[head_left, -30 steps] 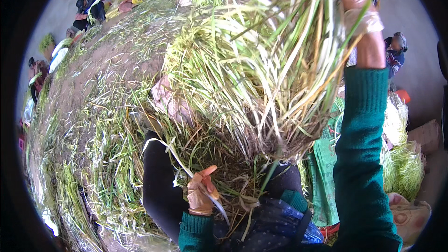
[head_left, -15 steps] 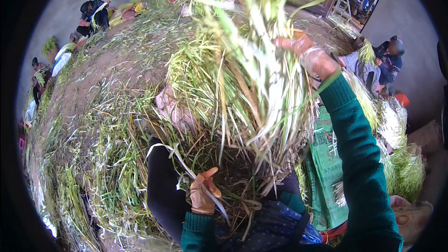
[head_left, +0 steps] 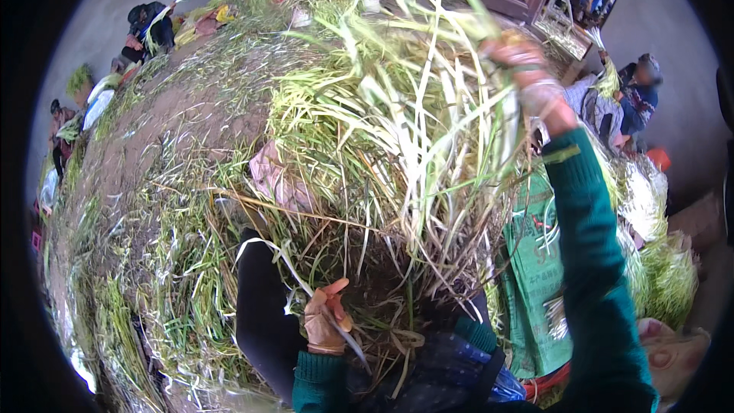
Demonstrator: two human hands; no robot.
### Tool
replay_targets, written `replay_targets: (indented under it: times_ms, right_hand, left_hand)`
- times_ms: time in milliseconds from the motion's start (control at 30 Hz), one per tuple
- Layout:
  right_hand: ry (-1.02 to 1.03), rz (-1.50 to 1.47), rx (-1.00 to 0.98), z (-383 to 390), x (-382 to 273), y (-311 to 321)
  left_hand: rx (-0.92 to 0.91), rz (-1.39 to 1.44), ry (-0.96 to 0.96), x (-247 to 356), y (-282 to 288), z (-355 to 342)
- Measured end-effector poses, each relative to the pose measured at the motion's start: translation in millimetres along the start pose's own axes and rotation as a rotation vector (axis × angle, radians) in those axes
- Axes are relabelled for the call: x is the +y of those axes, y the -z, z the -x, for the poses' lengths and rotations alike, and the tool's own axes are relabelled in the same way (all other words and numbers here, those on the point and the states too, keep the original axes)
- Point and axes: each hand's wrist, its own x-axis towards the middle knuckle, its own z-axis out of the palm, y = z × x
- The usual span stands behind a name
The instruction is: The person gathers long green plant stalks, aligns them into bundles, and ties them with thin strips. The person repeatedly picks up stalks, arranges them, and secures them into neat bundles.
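The heap of long-leaved stalks [head_left: 428, 160] — yellow-green leaves, whitish stems, brownish lower ends — rises ahead and to the right of the left hand [head_left: 326, 320], which is closed around one pale stalk [head_left: 293, 269]. Well apart from it, the blurred right hand [head_left: 524, 69] is at the heap's upper right; whether it grips any leaves, I cannot tell. A green sack [head_left: 535, 279] edges the right side; leaf-strewn brown floor [head_left: 202, 95] opens toward the upper left.

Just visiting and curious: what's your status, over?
Gloved right hand: raised, blurred against leafy green bunch, grip unclear. Gloved left hand: around long pale stalk. Green plastic sack right of bunch.
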Motion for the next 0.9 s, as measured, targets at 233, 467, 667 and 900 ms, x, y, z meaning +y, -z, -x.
replay_targets:
  times_ms: [233, 467, 667, 900]
  right_hand:
    - [-0.103, -0.493, 0.175, 16, 11, 34]
    - [-0.150, -0.490, 0.530, -4, 60, 18]
    - [-0.094, -0.760, 0.639, 1, 75, 6]
    - [0.166, 0.592, 0.452, 65, 142, 48]
  left_hand:
    - [-0.017, -0.002, 0.007, -13, 0, 1]
    - [-0.018, 0.005, 0.029, -11, 3, -1]
    - [0.049, -0.041, 0.004, -6, 0, 6]
    - [-0.015, -0.062, 0.032, -16, -1, 1]
